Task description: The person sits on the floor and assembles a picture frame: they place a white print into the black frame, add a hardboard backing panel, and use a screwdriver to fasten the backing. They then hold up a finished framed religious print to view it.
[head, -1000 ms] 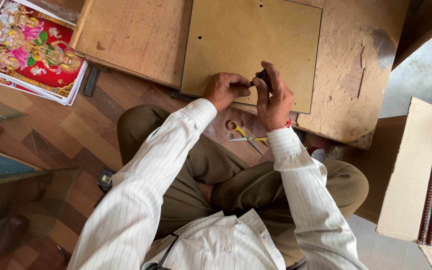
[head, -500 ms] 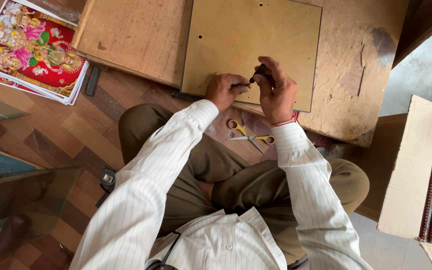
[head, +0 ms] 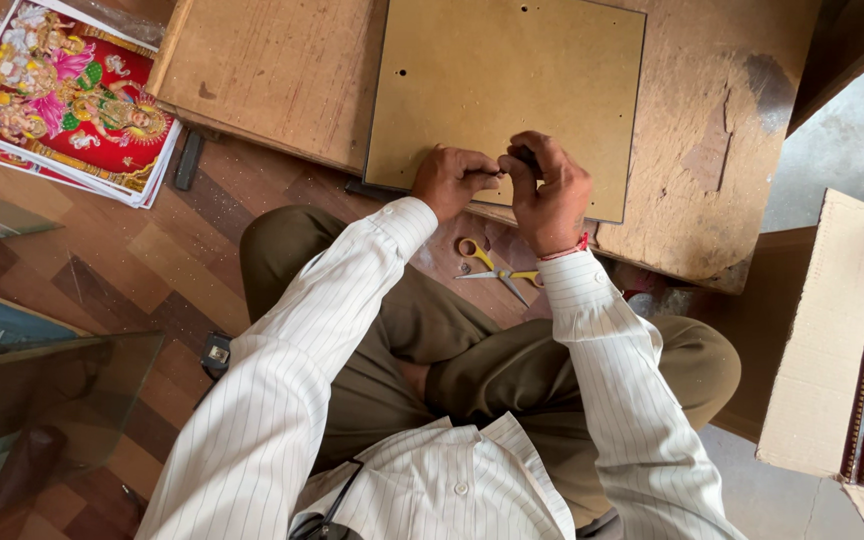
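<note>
Both hands have drawn closer at the near edge of the flat tan hardboard backing panel [head: 507, 100]: right hand [head: 549, 195] clenched around a small dark tool, left hand [head: 452, 180] pinching beside it; edge work looks unfinished.

Person seated cross-legged, both arms in white pinstriped sleeves extended fwd, elbows bent. Left hand [head: 452, 180]: knuckles up, fingers curled in, tips pinched toward right hand. Right hand [head: 550, 190]: fist-like, fingers curled tight, thumb side facing left hand; red thread at wrist. Hands touching at fingertips.
</note>
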